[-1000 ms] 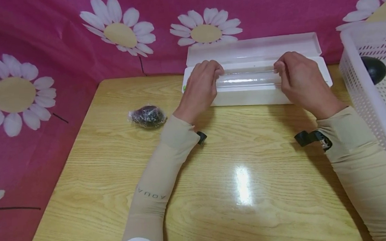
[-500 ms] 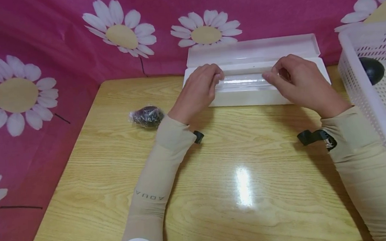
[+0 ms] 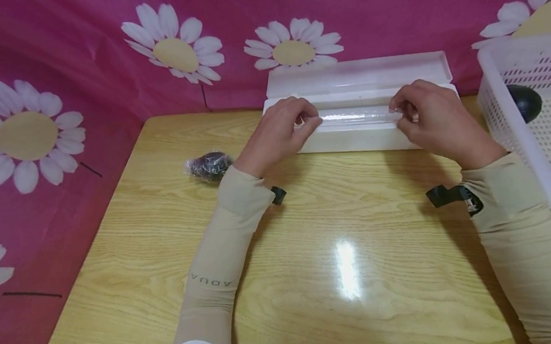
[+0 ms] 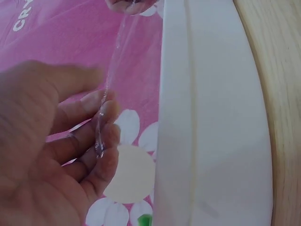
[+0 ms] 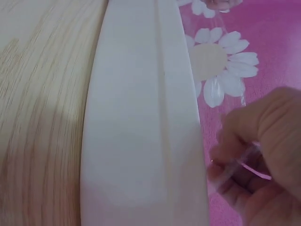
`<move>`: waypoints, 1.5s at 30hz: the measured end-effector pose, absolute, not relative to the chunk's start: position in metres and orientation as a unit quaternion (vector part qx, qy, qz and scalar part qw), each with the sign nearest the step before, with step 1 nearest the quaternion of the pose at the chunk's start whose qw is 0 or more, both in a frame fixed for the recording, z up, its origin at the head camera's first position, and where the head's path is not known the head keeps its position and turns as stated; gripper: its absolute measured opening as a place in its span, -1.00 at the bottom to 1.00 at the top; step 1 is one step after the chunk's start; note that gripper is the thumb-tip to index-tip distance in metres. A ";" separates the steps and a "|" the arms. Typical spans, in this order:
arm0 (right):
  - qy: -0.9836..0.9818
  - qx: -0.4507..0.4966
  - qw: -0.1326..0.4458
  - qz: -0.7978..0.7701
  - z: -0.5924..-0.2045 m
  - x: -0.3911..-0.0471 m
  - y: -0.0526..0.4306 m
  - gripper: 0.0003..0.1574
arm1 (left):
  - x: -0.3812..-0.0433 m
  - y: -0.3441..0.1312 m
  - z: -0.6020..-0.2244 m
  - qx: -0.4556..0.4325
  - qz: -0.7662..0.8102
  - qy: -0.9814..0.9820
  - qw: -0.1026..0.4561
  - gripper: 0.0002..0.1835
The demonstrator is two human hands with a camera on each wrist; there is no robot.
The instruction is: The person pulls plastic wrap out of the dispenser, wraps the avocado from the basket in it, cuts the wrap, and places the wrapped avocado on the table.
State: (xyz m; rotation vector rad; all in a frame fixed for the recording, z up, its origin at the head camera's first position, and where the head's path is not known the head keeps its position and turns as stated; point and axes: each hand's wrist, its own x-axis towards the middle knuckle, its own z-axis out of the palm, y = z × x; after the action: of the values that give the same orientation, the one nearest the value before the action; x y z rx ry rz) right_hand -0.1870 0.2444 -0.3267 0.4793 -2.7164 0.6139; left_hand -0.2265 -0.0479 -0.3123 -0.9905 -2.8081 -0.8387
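Note:
In the head view a long white plastic-wrap box (image 3: 350,141) stands at the table's back edge, its lid (image 3: 360,75) raised behind it. Clear plastic wrap (image 3: 358,115) spans between both hands above the box. My left hand (image 3: 277,129) has curled fingers at the film's left end; in the left wrist view the bunched film edge (image 4: 110,70) crosses its fingertips, while the blurred thumb stands apart from them. At the right end my right hand (image 3: 437,118) holds the film between thumb and bent fingers; motion blurs its fingertips in the right wrist view.
A dark, rounded item wrapped in clear film (image 3: 210,167) lies on the wooden table (image 3: 309,244), left of the left wrist. To the right stands a white perforated basket (image 3: 486,93) holding a smooth dark oval item (image 3: 525,102). A pink flowered cloth (image 3: 231,15) hangs behind.
My left thumb has spread away from its fingers. The right thumb moved off, then came back near the right fingers. The box stays in place while the head view shifts slightly.

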 end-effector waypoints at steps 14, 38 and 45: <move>-0.945 0.094 0.236 0.204 -0.325 -0.177 0.246 -0.67 | -0.228 -0.058 -0.309 -0.294 -0.249 -0.922 0.043 -0.73; -0.919 0.025 0.299 0.255 -0.326 -0.172 0.245 -0.60 | -0.230 -0.068 -0.305 -0.276 -0.241 -0.929 0.052 -0.73; -0.934 0.052 0.245 0.257 -0.327 -0.172 0.249 -0.55 | -0.230 -0.068 -0.308 -0.279 -0.252 -0.924 0.067 -0.73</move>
State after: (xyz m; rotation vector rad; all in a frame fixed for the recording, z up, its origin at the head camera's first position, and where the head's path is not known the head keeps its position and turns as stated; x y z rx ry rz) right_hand -0.1721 0.2488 -0.3267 0.1414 -2.5482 0.7003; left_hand -0.2303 -0.0683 -0.3079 -0.8400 -2.7861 -0.7587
